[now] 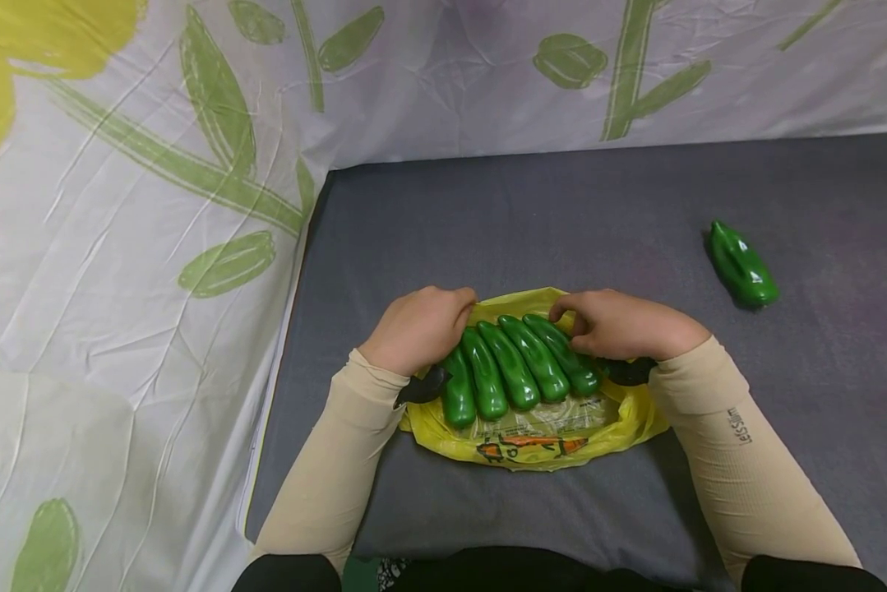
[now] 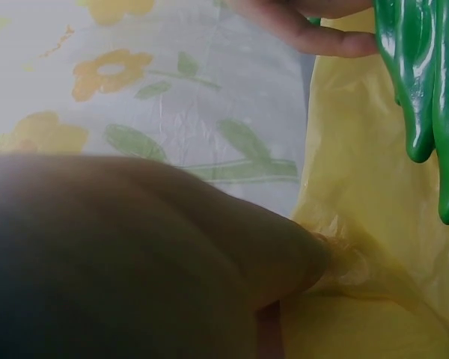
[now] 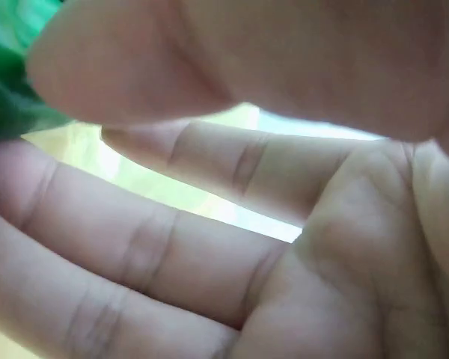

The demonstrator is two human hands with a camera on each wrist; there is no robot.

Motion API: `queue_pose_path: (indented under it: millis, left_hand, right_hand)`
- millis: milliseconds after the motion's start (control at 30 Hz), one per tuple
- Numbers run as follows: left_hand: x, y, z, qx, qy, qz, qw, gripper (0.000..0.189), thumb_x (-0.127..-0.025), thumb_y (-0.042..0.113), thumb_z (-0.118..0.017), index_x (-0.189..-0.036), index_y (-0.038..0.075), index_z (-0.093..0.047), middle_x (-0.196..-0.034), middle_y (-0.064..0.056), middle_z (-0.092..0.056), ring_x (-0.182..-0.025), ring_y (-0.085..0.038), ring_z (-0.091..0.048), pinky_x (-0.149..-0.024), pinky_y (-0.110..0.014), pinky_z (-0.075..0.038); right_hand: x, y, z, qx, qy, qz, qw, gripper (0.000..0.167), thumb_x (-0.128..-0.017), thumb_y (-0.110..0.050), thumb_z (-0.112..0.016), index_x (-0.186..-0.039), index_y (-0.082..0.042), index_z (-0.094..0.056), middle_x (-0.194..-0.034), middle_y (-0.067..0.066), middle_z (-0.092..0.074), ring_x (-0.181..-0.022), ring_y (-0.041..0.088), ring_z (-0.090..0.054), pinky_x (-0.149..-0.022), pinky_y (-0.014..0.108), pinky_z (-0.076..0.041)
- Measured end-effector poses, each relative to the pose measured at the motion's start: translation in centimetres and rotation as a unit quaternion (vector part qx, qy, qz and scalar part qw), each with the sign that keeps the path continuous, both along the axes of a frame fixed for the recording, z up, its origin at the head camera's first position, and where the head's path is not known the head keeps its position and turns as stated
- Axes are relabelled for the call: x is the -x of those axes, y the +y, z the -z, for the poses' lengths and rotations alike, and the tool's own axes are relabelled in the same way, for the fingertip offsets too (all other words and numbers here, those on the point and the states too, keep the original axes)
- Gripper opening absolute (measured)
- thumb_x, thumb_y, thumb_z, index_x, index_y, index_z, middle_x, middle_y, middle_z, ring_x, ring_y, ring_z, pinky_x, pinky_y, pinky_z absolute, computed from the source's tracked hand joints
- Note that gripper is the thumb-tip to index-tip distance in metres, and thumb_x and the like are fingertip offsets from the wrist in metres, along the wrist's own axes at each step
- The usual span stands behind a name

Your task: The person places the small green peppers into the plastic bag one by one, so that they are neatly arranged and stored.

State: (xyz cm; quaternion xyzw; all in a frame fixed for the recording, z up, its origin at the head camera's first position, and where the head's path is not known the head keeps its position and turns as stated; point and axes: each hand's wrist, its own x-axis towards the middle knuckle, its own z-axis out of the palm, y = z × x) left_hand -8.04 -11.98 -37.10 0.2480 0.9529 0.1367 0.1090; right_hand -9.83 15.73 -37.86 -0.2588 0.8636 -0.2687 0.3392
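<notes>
Several glossy green peppers (image 1: 515,372) lie side by side in a slanted row on a yellow plastic bag (image 1: 450,444) with printed drawings on its near side. My left hand (image 1: 424,329) pinches the bag's far left edge, where the film bunches at the thumb in the left wrist view. Over the far right of the row is my right hand (image 1: 624,323), its fingers loosely bent and apart from the thumb. Its fingertips are right at the rightmost pepper (image 1: 565,358). In the right wrist view, part of a pepper (image 3: 15,97) shows beyond the thumb and fingertips.
One more green pepper (image 1: 742,265) lies alone on the grey tabletop (image 1: 524,222), to the right and farther back. White flower-printed cloth (image 1: 443,99) stands behind the table, and more of it (image 1: 117,329) covers the left side. A dark wrist strap (image 1: 424,385) sits by my left sleeve.
</notes>
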Motion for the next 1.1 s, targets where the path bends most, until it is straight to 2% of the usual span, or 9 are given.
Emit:
queue_pose_path:
  millis: [267, 567, 733, 1100]
  left_hand:
    - [0.1, -0.1, 0.1, -0.001, -0.001, -0.003, 1.0, 0.031, -0.114, 0.018, -0.043, -0.107, 0.014, -0.073, -0.075, 0.001, -0.063, -0.064, -0.016, -0.059, -0.058, -0.034, -0.05]
    - [0.0, -0.1, 0.1, -0.003, 0.001, -0.007, 1.0, 0.031, -0.113, 0.017, -0.043, -0.102, 0.014, -0.072, -0.073, 0.0, -0.062, -0.063, -0.017, -0.058, -0.057, -0.035, -0.049]
    - [0.0, -0.1, 0.1, 0.0, 0.001, -0.005, 1.0, 0.031, -0.113, 0.017, -0.043, -0.102, 0.013, -0.072, -0.073, 0.0, -0.062, -0.064, -0.017, -0.058, -0.057, -0.035, -0.049]
    - [0.0, -0.2, 0.0, -0.001, 0.003, -0.003, 1.0, 0.032, -0.114, 0.018, -0.042, -0.1, 0.013, -0.071, -0.07, 0.0, -0.059, -0.062, -0.018, -0.056, -0.056, -0.035, -0.048]
  right_hand:
    - [-0.1, -0.1, -0.1, 0.0, -0.014, 0.017, 0.9998, 0.039, -0.1, 0.0, -0.056, -0.138, 0.002, -0.057, -0.079, 0.003, -0.07, -0.064, 0.014, -0.064, -0.061, 0.033, -0.051]
    - [-0.2, 0.2, -0.5, -0.008, 0.002, 0.018, 0.9998, 0.04, -0.101, -0.005, -0.057, -0.14, 0.003, -0.057, -0.089, 0.004, -0.073, -0.07, 0.014, -0.064, -0.065, 0.035, -0.051]
    - [-0.3, 0.3, -1.0, -0.011, 0.006, 0.031, 0.9994, 0.039, -0.098, -0.003, -0.055, -0.137, 0.001, -0.058, -0.085, 0.004, -0.071, -0.067, 0.015, -0.061, -0.063, 0.034, -0.049]
    - [-0.1, 1.4, -1.4, 0.003, 0.02, 0.056, 0.9982, 0.035, -0.103, -0.01, -0.06, -0.136, 0.002, -0.059, -0.079, 0.005, -0.067, -0.059, 0.017, -0.053, -0.059, 0.036, -0.045]
